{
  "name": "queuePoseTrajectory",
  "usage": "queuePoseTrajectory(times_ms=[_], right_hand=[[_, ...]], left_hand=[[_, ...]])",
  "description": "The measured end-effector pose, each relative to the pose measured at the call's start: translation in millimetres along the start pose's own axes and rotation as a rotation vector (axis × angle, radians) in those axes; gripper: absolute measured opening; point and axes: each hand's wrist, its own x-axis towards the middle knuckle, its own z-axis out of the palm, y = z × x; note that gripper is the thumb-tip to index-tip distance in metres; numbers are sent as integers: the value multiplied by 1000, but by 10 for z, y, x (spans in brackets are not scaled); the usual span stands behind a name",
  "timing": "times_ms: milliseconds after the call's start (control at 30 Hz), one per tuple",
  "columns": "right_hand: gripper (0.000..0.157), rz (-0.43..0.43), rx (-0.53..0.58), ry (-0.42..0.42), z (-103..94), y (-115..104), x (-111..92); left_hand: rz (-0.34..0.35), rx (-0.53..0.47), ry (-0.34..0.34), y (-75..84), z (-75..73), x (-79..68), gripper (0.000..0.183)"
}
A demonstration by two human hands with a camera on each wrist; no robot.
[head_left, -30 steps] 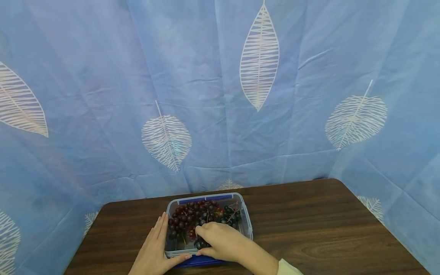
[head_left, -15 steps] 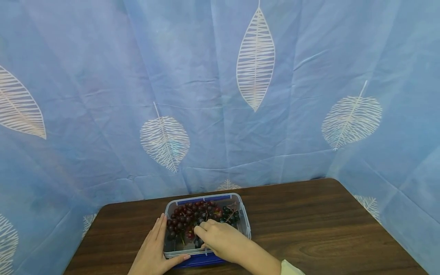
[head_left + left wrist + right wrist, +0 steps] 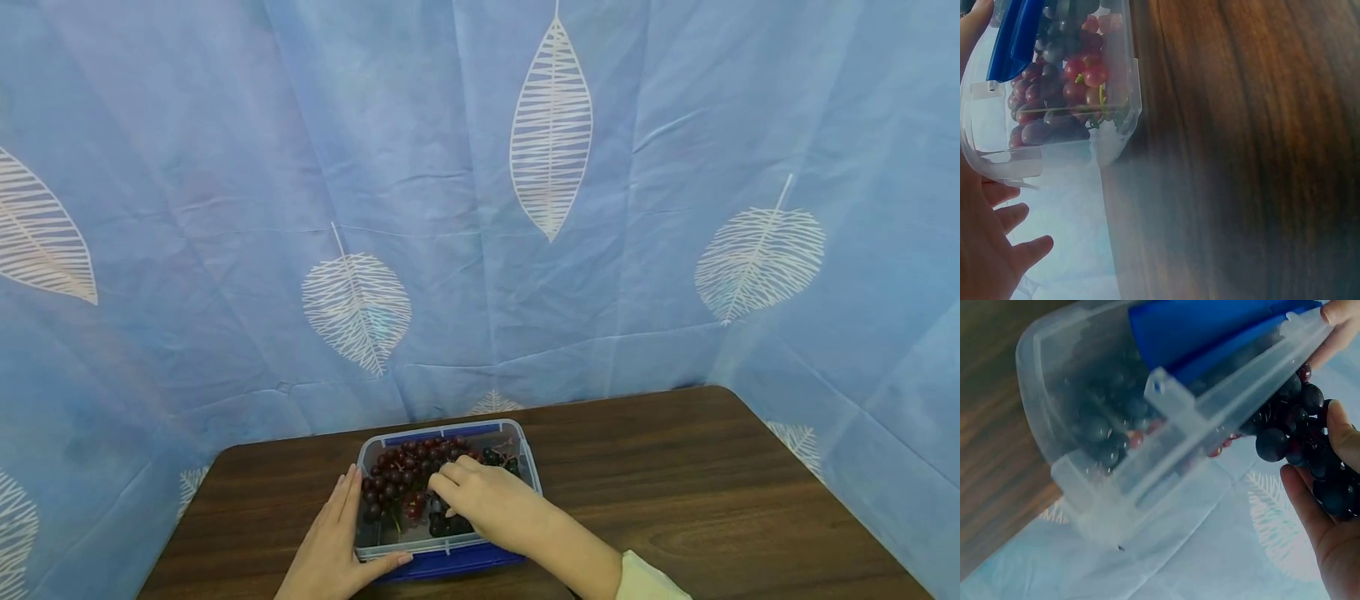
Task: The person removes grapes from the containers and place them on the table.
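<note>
A clear plastic food container with blue latches stands near the table's front edge and holds dark red and black grapes. My left hand lies along its left wall with straight fingers, the thumb at the front. In the left wrist view the left fingers are spread by the container's corner. Over the front part of the container, my right hand holds a bunch of black grapes between thumb and fingers, plain in the right wrist view. My right hand hides part of the fruit.
The dark wooden table extends to both sides of the container. Behind it hangs a blue cloth with white leaf prints, which also encloses the left and right sides.
My right hand has risen slightly, its thumb moving off the container's front rim and inward over the grapes. My left hand stays at the container's left side. The head view has shifted a little.
</note>
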Motion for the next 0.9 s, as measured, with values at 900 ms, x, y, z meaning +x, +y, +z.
queuePoseTrajectory(times_ms=[900], right_hand=[[30,74,63,10,-450,303,-17]], left_hand=[[-42,-29,-70,-6,-51,14,129]])
